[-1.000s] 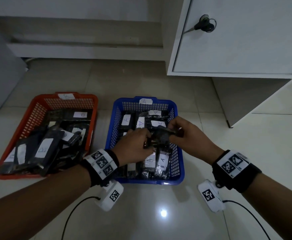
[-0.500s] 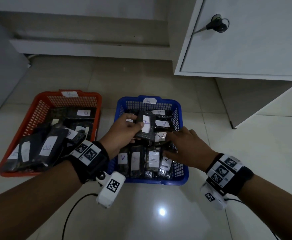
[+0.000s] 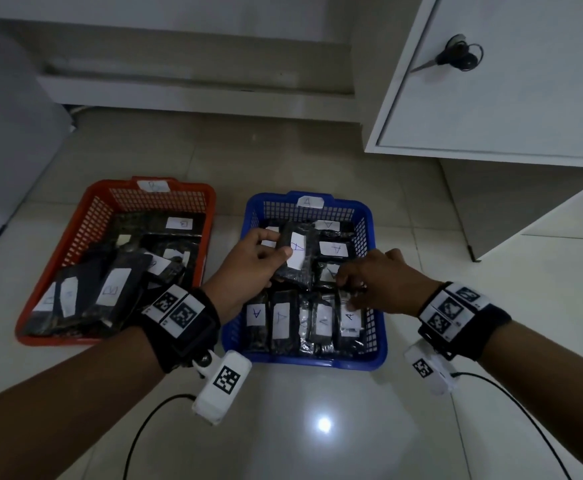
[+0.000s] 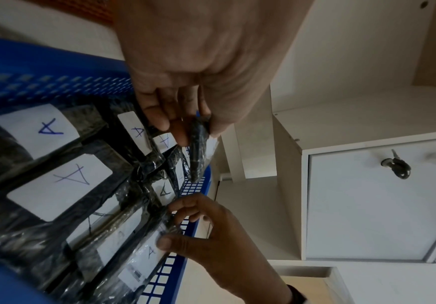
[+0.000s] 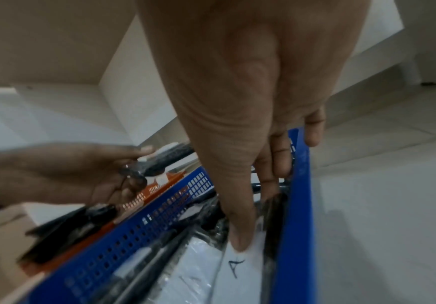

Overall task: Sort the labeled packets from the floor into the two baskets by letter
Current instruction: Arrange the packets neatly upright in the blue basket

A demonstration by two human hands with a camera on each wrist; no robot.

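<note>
your left hand (image 3: pixel 248 268) held a black packet (image 3: pixel 295 252) pinched between thumb and fingers, raised above the middle of the blue basket (image 3: pixel 375 344), its white label marked "a" facing up in the head view. your right hand (image 3: pixel 378 282) reached into the same basket at its right side, the thumb (image 5: pixel 238 234) pressing down on the label of the rightmost packet in the front row (image 3: pixel 349 318) and the other fingers bent down at that packet's far end, so it was pinching the packet rather than lying flat. the rest of the front row (image 3: pixel 283 322) stood side by side along the near wall, each with an "a" label, and more "a" packets lay behind them toward the far wall, where a paper tag marked "a" (image 3: pixel 309 201) was fixed to the rim. just to the left of it on the tiled floor (image 3: pixel 317 427) sat the red basket (image 3: pixel 86 216), holding a loose pile of black packets (image 3: pixel 110 289) with "b" labels. a white cabinet (image 3: pixel 508 98) stood behind and to the right, with a key in its door lock (image 3: pixel 459 57). the wrist cameras' cables trailed over the floor beneath your forearms.
</note>
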